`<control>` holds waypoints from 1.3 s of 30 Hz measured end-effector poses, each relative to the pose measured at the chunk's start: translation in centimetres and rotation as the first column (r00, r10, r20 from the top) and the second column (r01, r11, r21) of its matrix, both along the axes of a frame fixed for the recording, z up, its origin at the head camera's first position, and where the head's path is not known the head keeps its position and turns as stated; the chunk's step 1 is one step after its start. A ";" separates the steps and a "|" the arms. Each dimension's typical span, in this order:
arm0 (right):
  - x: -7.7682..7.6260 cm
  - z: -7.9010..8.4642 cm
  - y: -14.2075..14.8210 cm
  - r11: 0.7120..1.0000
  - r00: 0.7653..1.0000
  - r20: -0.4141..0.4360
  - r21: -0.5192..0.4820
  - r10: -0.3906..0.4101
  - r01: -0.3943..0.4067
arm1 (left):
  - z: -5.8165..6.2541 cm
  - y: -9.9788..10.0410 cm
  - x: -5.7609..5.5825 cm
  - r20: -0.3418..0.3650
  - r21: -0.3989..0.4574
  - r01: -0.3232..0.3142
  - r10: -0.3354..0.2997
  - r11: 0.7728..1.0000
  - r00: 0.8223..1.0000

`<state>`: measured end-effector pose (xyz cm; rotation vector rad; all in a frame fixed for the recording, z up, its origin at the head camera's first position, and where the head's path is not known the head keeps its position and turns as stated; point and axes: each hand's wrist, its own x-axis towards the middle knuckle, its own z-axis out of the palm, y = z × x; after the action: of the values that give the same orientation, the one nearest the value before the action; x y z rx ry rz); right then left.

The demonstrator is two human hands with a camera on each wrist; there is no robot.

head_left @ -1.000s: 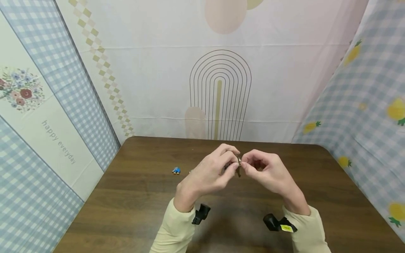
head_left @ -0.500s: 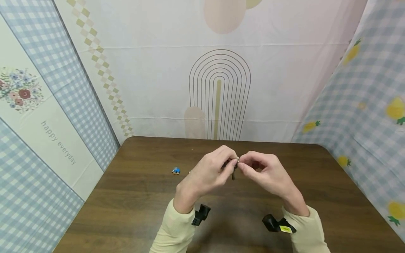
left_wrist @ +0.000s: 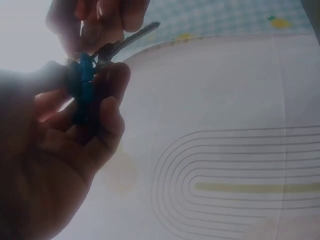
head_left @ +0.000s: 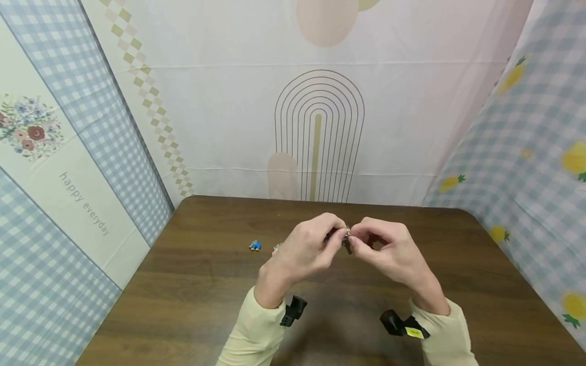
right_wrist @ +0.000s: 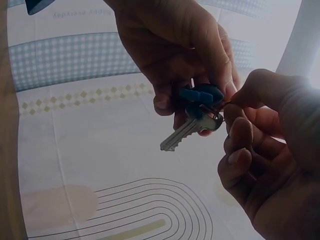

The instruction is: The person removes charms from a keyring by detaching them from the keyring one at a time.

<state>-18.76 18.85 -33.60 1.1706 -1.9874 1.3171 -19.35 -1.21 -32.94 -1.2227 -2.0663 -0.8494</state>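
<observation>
Both hands meet above the table's far half, fingertips nearly touching. My left hand [head_left: 304, 249] grips a blue charm [right_wrist: 200, 95] between thumb and fingers; its full shape is covered by them. A silver key [right_wrist: 181, 134] with a toothed blade hangs beside the charm in the right wrist view, and the same key [left_wrist: 135, 37] sticks out past the fingers in the left wrist view. With thumb and index finger, my right hand [head_left: 389, 249] pinches the small metal ring [head_left: 348, 233] that joins them, mostly hidden by fingertips.
A small blue figure [head_left: 255, 246] lies on the brown wooden table [head_left: 197, 295], left of the hands. Close to it a small pale thing [head_left: 276, 249] is partly hidden behind the left hand. Patterned cloths [head_left: 229, 122] hang behind the table and at both sides.
The left fingers have come down from a more raised pose and cover more of the ring. The key has swung about beneath the fingertips. Both hands stay in nearly the same place.
</observation>
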 end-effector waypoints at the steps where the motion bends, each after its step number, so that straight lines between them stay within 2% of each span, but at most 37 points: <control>1: -0.1 -0.1 0.1 1.000 1.000 -0.005 -0.005 0.005 -0.005 | -0.1 0.1 0.0 0.012 0.007 0.002 -0.002 1.000 1.000; 6: -0.3 -0.1 0.3 0.999 0.999 0.007 -0.017 0.032 -0.032 | -0.2 0.5 -0.2 0.031 0.044 0.010 -0.012 0.999 0.999; 13: 0.1 0.0 0.3 0.999 0.998 0.068 -0.038 -0.010 0.012 | -0.1 0.9 -0.2 -0.070 0.049 0.035 -0.032 0.998 0.997; 17: 0.1 0.0 0.2 0.999 0.999 0.047 -0.053 -0.003 0.005 | 0.0 0.8 -0.3 -0.099 0.052 0.041 -0.036 0.998 0.994; 23: -0.2 -0.1 0.3 0.998 1.000 -0.019 -0.050 0.025 -0.026 | -0.1 0.8 -0.2 -0.059 0.086 0.026 -0.021 0.996 0.998; 26: -0.2 -0.1 0.2 0.999 0.999 -0.022 -0.046 0.025 -0.026 | -0.1 0.6 -0.1 -0.036 0.108 0.029 -0.025 0.994 0.999; 28: -0.2 -0.2 0.2 0.998 1.000 -0.006 -0.055 0.021 -0.022 | -0.1 0.6 0.0 -0.044 0.111 0.032 -0.028 0.993 0.999; 35: 0.3 -0.2 0.3 0.997 0.996 0.089 -0.063 -0.031 0.036 | 0.0 0.9 0.0 -0.138 0.067 0.031 -0.021 0.997 0.990; 39: 0.5 0.0 0.3 0.997 0.994 0.110 -0.063 -0.025 0.032 | 0.1 0.8 -0.1 -0.146 0.065 0.027 -0.017 0.998 0.989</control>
<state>-18.24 19.12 -33.62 1.0570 -2.0137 1.4472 -19.42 -0.43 -32.84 -1.2359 -1.8976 -0.8079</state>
